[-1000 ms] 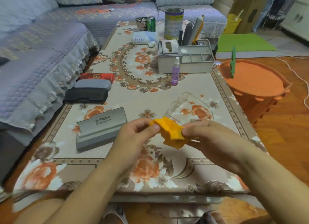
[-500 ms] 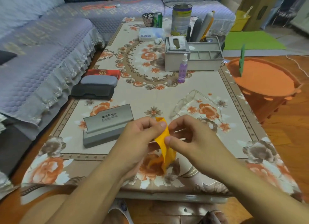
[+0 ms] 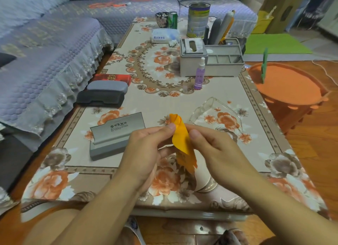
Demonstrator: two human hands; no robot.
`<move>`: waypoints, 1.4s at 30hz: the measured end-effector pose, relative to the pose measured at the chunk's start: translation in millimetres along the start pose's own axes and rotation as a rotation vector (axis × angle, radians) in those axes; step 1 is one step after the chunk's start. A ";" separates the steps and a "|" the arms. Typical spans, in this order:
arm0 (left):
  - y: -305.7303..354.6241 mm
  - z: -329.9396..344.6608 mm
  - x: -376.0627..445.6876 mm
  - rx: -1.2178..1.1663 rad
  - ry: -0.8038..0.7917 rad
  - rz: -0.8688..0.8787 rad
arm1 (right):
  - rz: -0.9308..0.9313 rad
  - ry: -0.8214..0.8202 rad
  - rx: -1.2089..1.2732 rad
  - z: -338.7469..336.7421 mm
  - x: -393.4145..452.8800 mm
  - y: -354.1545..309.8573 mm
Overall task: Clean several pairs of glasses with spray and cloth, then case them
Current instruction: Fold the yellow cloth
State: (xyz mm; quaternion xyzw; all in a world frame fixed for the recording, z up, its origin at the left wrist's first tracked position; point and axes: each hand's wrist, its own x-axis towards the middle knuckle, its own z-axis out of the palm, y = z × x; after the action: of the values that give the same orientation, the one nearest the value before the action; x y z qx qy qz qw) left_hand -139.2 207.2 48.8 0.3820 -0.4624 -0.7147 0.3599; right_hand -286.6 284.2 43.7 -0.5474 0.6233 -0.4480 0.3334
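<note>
Low coffee table (image 3: 128,102) under a floral cloth, sofa on my left, my hands working the cloth at the near edge.

Nearest, my left hand (image 3: 146,149) and right hand (image 3: 215,149) each pinch the orange microfibre cloth (image 3: 181,138) between thumb and fingers, above the tabletop. Just beyond lie the clear-framed glasses (image 3: 215,115) on the right and an open grey glasses case (image 3: 115,135) on the left. Farther left sit a closed dark grey case (image 3: 102,96) and a red case (image 3: 113,78); the purple spray bottle (image 3: 199,76) stands mid-table. I judge the clear-framed glasses are not yet cased, and whether they are wiped I cannot tell.
</note>
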 end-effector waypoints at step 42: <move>32.7 -27.8 16.4 0.027 -0.289 -0.052 | 0.523 0.005 0.709 -48.6 17.7 -5.0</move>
State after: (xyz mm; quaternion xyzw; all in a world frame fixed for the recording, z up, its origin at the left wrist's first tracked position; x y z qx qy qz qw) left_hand -116.8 172.0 68.1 0.2918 -0.5090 -0.7649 0.2658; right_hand -331.9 276.3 67.9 -0.2219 0.5494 -0.5360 0.6014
